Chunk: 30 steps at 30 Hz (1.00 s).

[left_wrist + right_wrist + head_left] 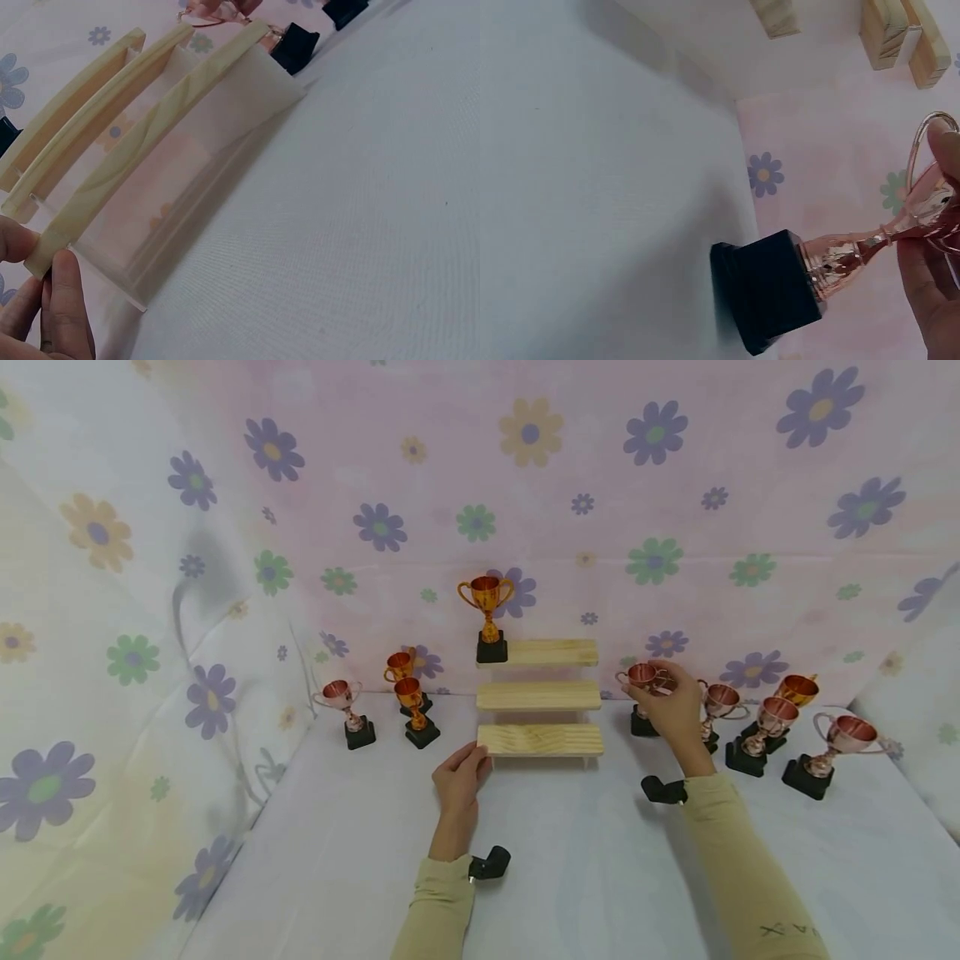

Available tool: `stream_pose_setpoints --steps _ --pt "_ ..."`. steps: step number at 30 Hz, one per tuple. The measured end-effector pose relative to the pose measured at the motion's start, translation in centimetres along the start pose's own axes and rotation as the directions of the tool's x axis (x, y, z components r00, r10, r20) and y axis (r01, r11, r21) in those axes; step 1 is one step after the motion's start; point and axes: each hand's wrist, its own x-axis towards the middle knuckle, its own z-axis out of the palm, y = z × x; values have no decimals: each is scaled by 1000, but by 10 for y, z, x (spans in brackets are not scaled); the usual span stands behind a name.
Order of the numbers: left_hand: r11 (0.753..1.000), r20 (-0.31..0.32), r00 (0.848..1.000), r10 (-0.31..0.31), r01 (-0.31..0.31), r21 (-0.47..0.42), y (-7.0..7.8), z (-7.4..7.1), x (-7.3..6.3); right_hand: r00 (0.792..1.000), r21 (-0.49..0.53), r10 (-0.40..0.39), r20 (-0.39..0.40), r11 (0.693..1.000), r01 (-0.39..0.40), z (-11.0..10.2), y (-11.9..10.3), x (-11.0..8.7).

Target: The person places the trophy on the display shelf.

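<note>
A three-step display stand with wooden boards (540, 740) and clear side panels stands in the middle of the table. My left hand (459, 781) pinches the left end of its lowest board, thumb above and fingers below in the left wrist view. A gold trophy cup (487, 597) with a black base stands upright at the left end of the top board. To the right of the stand, my right hand (671, 706) grips a rose-gold trophy cup (642, 675) by its bowl and handle. That cup's black base (772, 289) shows close to the table surface in the right wrist view.
At the left are a rose-gold trophy (339, 695) and two gold ones, the nearer gold trophy (409, 695) overlapping the other. Several more trophies stand at the right, including a rose-gold one (849, 735) and a gold one (798, 689). Flowered cloth (585, 560) hangs behind.
</note>
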Motion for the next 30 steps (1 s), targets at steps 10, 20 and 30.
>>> stream_pose_setpoints --steps 10,20,30 --pt "1000 5 1000 1 -1 7 2 -3 -1 995 70 -45 -91 996 51 -1 6 -8" --pt "1000 5 1000 15 -15 -4 1 -4 2 990 175 -33 -136 983 57 5 -7 -24" --pt "1000 7 1000 1 0 -11 -1 0 1 974 173 -196 -113 961 214 9 -41 -51"
